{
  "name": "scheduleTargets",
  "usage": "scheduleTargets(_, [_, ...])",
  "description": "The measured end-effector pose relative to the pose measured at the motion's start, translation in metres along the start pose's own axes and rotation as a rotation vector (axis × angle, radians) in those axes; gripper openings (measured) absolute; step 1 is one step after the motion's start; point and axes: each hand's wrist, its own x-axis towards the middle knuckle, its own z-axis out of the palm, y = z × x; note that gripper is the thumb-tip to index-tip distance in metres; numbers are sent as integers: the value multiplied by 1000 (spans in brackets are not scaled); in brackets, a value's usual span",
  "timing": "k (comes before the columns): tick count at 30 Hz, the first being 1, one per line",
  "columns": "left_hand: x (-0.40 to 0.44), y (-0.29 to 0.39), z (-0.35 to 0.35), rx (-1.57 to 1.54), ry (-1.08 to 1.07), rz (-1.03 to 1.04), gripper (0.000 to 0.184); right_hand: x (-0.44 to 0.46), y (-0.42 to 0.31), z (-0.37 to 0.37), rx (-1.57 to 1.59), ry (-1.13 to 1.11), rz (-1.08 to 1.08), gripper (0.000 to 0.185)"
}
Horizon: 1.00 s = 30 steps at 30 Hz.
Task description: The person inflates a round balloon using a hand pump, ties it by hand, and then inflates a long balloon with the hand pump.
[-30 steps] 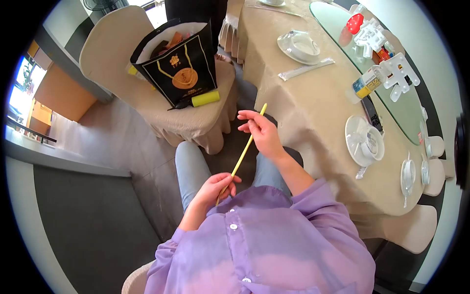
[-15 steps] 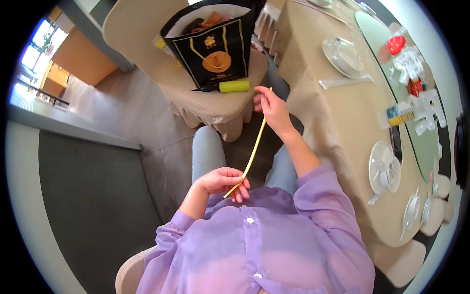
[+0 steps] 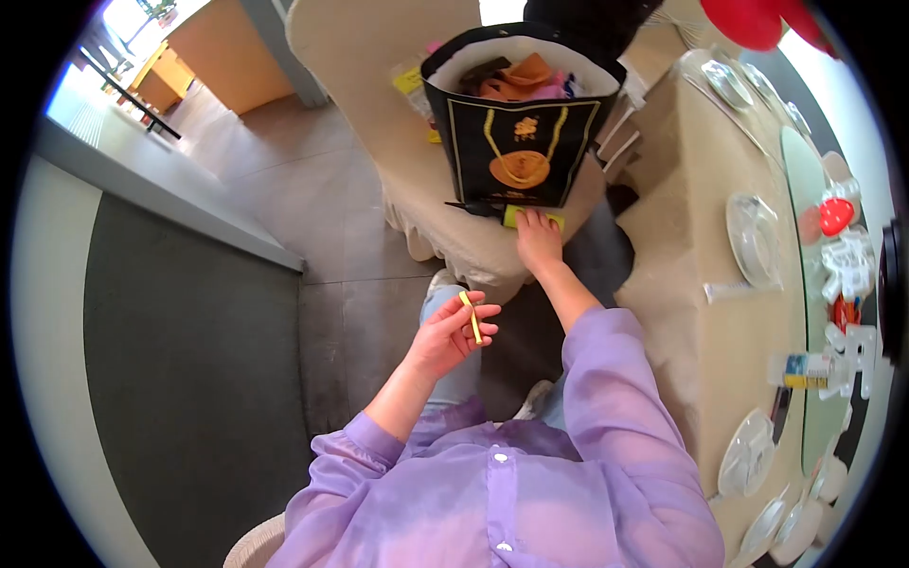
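Note:
My left hand, above my knee, holds a short, thin yellow strip, apparently an uninflated modelling balloon, pinched between thumb and fingers. At the front edge of the chair seat, my right hand has its fingers over a yellow-green balloon pump with a black pointed nozzle. The pump lies on its side, partly hidden by those fingers. Right behind it stands a black paper bag with yellow cord handles, full of colourful limp pieces.
A beige cloth-covered chair carries the bag. To the right, a table with a beige cloth bears wrapped dishes, a clear labelled bottle and a glass turntable. Red balloons show at the upper right.
My right hand has let go of the yellow balloon's far end and moved onto the pump. The balloon, stretched long between both hands before, is now short in my left hand, which has risen.

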Motion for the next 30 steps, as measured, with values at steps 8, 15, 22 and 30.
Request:
scheduleTargets(8, [6,11,-9,-7,106,101,28,12,-10,9,-17,-305,62,31])
scheduleTargets(15, [7,4,-3,27,187,146,22,-74,-49,-105,1097,-339,555,51])
scheduleTargets(22, [-5,-15,7,96,124,178,23,-197,-84,-226,1297,-462,576,66])
scheduleTargets(30, [-16,-22,22,115,109,203,23,-226,-108,-262,1085,-596,513,61])
